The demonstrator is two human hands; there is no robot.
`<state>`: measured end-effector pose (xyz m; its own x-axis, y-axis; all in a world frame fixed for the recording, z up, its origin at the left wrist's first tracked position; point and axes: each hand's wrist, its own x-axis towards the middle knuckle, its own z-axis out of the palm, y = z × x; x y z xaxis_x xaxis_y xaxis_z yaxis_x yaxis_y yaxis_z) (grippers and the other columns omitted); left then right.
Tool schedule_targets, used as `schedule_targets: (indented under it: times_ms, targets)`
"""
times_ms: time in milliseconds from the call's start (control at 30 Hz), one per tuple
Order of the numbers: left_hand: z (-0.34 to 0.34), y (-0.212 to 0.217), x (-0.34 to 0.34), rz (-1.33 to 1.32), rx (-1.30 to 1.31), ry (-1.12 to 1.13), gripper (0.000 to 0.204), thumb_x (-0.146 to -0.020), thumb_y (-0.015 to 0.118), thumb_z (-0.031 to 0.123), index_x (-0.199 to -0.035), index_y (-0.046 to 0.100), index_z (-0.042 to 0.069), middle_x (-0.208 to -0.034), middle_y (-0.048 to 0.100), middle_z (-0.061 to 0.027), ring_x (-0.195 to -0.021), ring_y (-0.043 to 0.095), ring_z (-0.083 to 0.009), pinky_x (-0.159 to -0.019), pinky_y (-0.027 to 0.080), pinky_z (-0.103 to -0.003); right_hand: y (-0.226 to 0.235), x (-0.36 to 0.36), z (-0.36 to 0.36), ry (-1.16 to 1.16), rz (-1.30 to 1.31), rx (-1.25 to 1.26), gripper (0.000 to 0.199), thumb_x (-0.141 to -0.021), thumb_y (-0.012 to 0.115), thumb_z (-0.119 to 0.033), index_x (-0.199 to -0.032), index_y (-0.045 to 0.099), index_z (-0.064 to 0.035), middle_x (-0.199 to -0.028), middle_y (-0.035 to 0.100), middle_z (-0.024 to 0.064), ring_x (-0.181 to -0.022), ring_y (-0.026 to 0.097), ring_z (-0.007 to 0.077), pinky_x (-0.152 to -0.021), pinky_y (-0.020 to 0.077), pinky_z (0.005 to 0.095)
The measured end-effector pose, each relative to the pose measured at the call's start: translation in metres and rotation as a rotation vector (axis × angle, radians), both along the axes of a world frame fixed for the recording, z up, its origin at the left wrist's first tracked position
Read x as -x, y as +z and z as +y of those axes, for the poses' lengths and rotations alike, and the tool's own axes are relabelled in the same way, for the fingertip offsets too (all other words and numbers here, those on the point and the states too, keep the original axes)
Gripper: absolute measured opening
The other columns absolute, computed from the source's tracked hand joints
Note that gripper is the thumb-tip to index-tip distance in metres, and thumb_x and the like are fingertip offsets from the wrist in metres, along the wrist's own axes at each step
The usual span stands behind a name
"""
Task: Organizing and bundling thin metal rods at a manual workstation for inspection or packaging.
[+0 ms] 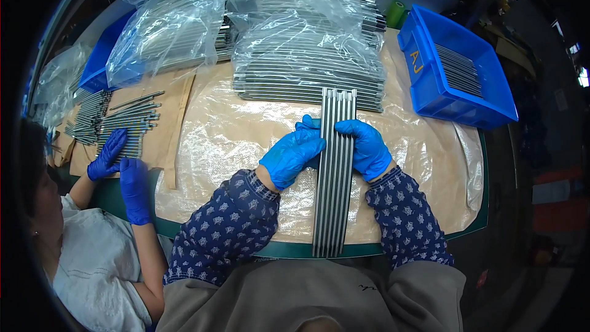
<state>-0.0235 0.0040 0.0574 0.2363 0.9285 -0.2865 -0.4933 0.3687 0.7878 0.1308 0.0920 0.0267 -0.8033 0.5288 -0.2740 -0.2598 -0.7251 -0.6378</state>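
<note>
Between my two blue-gloved hands stands a flat row of several long, thin metal rods [335, 197], side by side and lengthwise to me, over the near part of the table. My left hand [292, 155] grips the row from its left side, with some fingers hidden behind the rods. On the opposite side my right hand [364, 147] holds it, the thumb lying across the front near the upper end. The rods' top ends look roughly level. Beyond them lies a large stack of similar rods [307, 89], partly covered by clear plastic film [295, 43].
At the right stands a blue bin [424, 95] with rods inside. Another plastic-covered rod stack [172, 43] lies at the back left, beside a second blue bin [98, 67]. A co-worker in purple gloves [132, 190] handles loose rods [126, 126] at the left. Brown paper and clear film [215, 141] cover the table.
</note>
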Motion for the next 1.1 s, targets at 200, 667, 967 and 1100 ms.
schedule_targets:
  times_ms: [200, 667, 967, 1100]
  targets:
    - [0.004, -0.015, 0.0, 0.23, -0.095, 0.019, 0.024, -0.08, 0.06, 0.015, -0.1, 0.058, 0.001, -0.088, 0.061, -0.0071, -0.08, 0.057, -0.0144, -0.073, 0.047, -0.026, 0.006, -0.001, -0.003, -0.071, 0.092, 0.165, 0.034, -0.079, 0.046, -0.013, -0.107, 0.049, 0.0058, -0.093, 0.059, 0.0182, -0.079, 0.062, 0.0234, -0.071, 0.0533, 0.0332]
    - [0.006, -0.006, 0.005, -0.033, 0.043, 0.058, 0.024, -0.082, 0.054, 0.01, -0.105, 0.053, 0.002, -0.094, 0.06, -0.0085, -0.083, 0.059, -0.0162, -0.073, 0.05, -0.027, -0.003, 0.002, 0.008, 0.037, 0.13, 0.083, 0.053, -0.081, 0.042, -0.02, -0.125, 0.03, 0.0076, -0.123, 0.041, 0.0247, -0.108, 0.049, 0.0314, -0.088, 0.0446, 0.0409]
    - [0.007, -0.006, 0.004, -0.081, 0.068, 0.028, 0.023, -0.08, 0.058, 0.008, -0.1, 0.053, 0.001, -0.092, 0.06, -0.0087, -0.082, 0.06, -0.0157, -0.073, 0.051, -0.028, 0.012, 0.007, -0.003, -0.027, 0.044, -0.097, 0.038, -0.085, 0.05, -0.017, -0.116, 0.045, 0.0046, -0.108, 0.055, 0.0165, -0.094, 0.057, 0.0219, -0.083, 0.0478, 0.0308]
    - [0.008, -0.012, 0.003, -0.027, 0.081, 0.004, 0.024, -0.078, 0.057, 0.004, -0.102, 0.052, 0.002, -0.092, 0.059, -0.0078, -0.081, 0.059, -0.0164, -0.076, 0.049, -0.027, 0.014, 0.009, -0.005, -0.017, -0.017, -0.168, 0.038, -0.086, 0.051, -0.017, -0.116, 0.045, 0.0051, -0.11, 0.054, 0.0179, -0.096, 0.057, 0.0218, -0.081, 0.0492, 0.0306]
